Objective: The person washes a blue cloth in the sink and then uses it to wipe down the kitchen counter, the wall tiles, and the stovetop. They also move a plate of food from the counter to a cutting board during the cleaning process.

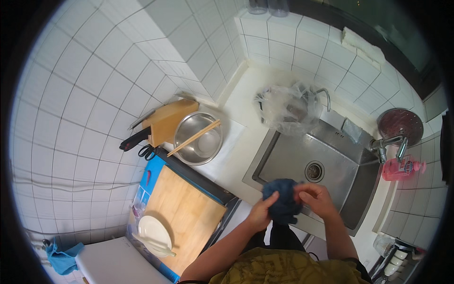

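Observation:
A crumpled dark blue cloth (pixel 280 202) is held up in front of me, over the near edge of the steel sink (pixel 291 159). My left hand (pixel 262 213) grips its left side, with the thumb on top. My right hand (pixel 315 198) is at the cloth's right edge, its fingers bent and blurred; whether they pinch the cloth is unclear. The sink's drain (pixel 314 171) lies just beyond my hands. A chrome faucet (pixel 386 145) stands at the sink's right side, beside a pump bottle of pink liquid (pixel 399 168).
A steel bowl (pixel 198 138) with wooden chopsticks (pixel 193 138) across it stands left, beside a knife block (pixel 165 124) and scissors (pixel 147 152). Nearer are a wooden cutting board (pixel 191 209) and a white plate (pixel 155 230). Clear plastic bags (pixel 291 106) lie behind the sink.

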Available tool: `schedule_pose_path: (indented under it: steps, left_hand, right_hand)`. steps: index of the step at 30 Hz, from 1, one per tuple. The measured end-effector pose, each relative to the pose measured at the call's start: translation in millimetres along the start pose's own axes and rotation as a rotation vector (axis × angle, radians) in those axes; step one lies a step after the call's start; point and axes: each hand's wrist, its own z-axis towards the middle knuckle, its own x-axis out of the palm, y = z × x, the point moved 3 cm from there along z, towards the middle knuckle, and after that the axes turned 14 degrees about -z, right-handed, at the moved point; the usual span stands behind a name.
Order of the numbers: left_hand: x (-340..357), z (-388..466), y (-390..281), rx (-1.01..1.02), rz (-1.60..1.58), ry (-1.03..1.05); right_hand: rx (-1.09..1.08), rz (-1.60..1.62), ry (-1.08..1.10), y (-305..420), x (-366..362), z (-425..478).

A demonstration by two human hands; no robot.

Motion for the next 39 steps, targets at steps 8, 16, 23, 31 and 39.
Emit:
schedule_pose_path:
  steps: [8, 16, 23, 31, 39]
  left_hand:
    - [-15, -30, -31, -0.001, 0.326, -0.170]
    - [-82, -87, -90, 0.678, 1.858, -0.983]
    - [-102, -89, -88, 0.723, 1.819, -1.003]
    - [-112, -88, -84, 0.841, 1.838, -0.979]
    - [-115, -85, -83, 0.813, 1.854, -0.958]
  right_hand:
    - [-0.265, -0.046, -0.090, -9, 45, 82]
    - [-0.157, -0.028, 0.200, -6, 116, 157]
    - [-0.253, -0.151, 0.096, -3, 202, 217]
    - [-0.257, -0.211, 0.130, -8, 184, 202]
    - [-0.257, -0.169, 0.025, 19, 210, 228]
